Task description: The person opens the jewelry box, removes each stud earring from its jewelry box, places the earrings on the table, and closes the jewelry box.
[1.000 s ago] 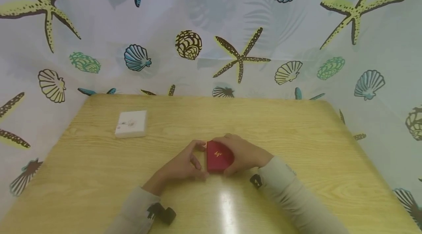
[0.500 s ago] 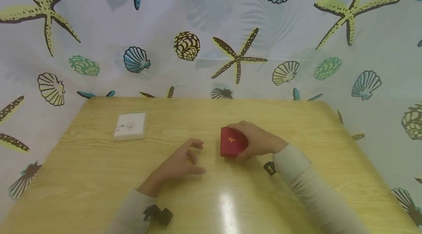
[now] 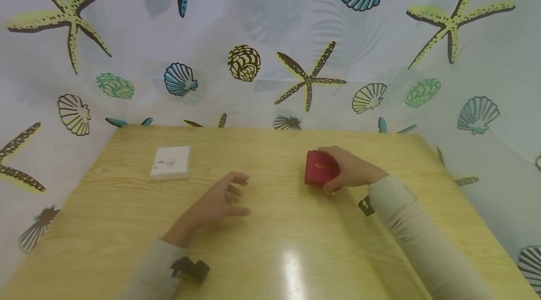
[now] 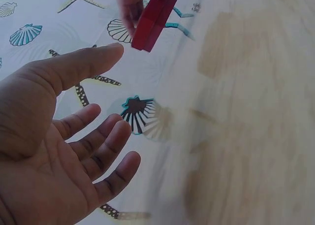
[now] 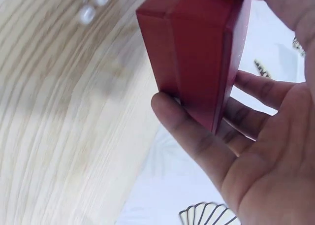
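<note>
In the right hand (image 3: 351, 169) is a smooth, sharp-edged red box (image 5: 196, 48).

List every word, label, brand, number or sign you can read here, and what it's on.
Gold lettering on the red box in the right hand: too small and blurred to read.
Small mark on the white box: too small to tell whether it is writing.
Nothing legible elsewhere.

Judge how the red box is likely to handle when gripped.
The red box is probably stiff: its edges look straight in the right hand. Its flat sides make rolling unlikely. It seems fairly light, held by one hand alone.
</note>
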### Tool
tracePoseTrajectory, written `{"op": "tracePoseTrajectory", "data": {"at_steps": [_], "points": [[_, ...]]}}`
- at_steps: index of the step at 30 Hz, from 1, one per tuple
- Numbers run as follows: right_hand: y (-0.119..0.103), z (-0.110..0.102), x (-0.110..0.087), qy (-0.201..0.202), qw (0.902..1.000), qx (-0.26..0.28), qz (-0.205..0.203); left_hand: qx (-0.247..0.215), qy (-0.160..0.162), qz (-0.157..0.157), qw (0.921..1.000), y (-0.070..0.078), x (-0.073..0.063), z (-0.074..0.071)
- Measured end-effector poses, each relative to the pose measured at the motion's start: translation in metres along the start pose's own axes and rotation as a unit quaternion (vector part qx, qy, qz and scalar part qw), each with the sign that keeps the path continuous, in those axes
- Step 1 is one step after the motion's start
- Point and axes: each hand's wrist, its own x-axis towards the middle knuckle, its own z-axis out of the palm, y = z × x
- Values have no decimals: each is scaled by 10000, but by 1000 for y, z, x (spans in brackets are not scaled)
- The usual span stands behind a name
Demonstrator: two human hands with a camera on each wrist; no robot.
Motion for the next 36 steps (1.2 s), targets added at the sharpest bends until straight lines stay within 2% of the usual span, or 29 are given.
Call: {"op": "tracePoseTrajectory", "data": {"at_steps": [9,13,21,25,31,36], "points": [[23,-6,2,-40,9993,24,364,63,193,-34,9998,1,-8,-28],[28,-9,2,-62,9992,64,390,246,292,-119,9992,0,-9,-41],[38,-10,4,-200,9992,8,354,491,503,-43,9975,-6,-10,-70],[42,-8,4,-267,9987,12,425,767,638,-176,9948,-9,-13,-90],[46,-6,4,-277,9984,15,499,1287,859,-630,9859,-13,-15,-120],[46,-4,2,-324,9977,40,596,1529,882,-631,9823,-15,-16,-140]]}}
